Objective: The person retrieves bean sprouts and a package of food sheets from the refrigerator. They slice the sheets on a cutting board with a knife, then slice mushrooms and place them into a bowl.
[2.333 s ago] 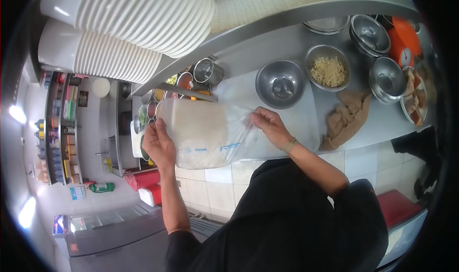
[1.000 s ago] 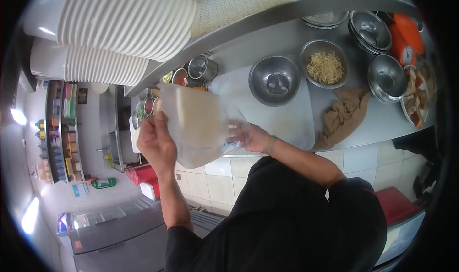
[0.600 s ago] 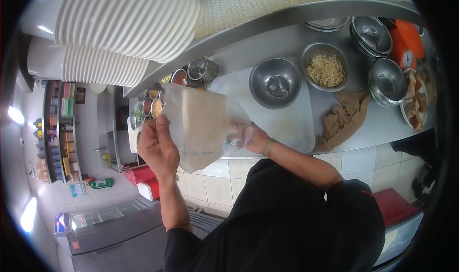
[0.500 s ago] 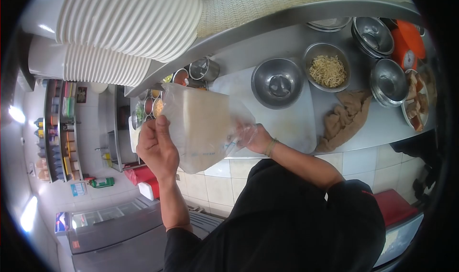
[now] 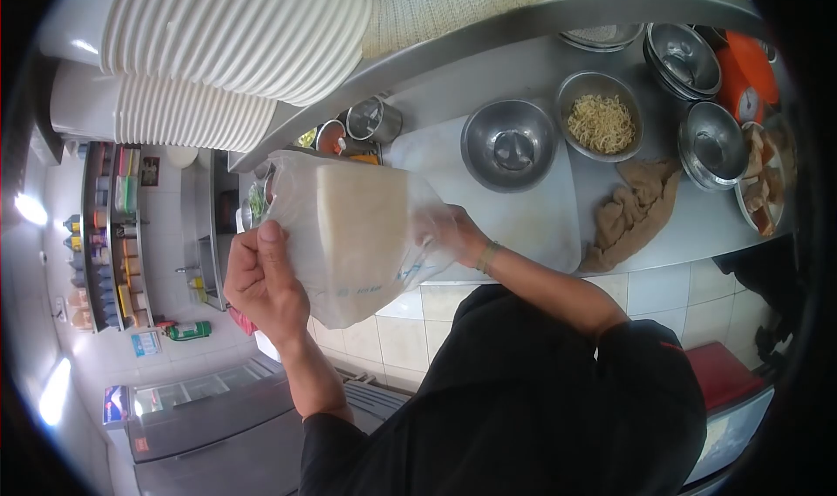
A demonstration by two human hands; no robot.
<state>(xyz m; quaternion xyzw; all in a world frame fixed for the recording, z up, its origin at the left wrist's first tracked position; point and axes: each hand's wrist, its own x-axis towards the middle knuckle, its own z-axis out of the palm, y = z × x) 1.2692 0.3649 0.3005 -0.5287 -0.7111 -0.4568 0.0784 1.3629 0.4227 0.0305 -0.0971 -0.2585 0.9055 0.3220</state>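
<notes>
Since the frame just before, the left hand (image 5: 268, 278) has moved outward to the left, drawing its side of the clear plastic bag (image 5: 349, 302) along, and the pale block (image 5: 362, 217) inside has shifted the same way. The right hand (image 5: 449, 233) has risen slightly toward the desk (image 5: 497, 82).

The hands are apart, with the bag between them. The left is closed, its thumb pressing the plastic against the fingers. The right, with a band (image 5: 489, 257) at its wrist, is at the other side of the bag; its fingers show blurred through the film, and whether they grip it or are inside it cannot be told. The bag is held up by the near edge of the desk, in front of the left end of the white cutting board (image 5: 523, 243), with blue print on its lower part.

On the board, near its far right corner, stands a steel bowl (image 5: 509, 146). Just right of it is a bowl of noodles (image 5: 569, 99). A crumpled brown cloth (image 5: 632, 217) lies by the near edge, right of the board. Toward the right end of the desk are stacked steel bowls (image 5: 713, 143), an orange scale (image 5: 739, 86) and a dish (image 5: 748, 213) of what look like food pieces.
</notes>
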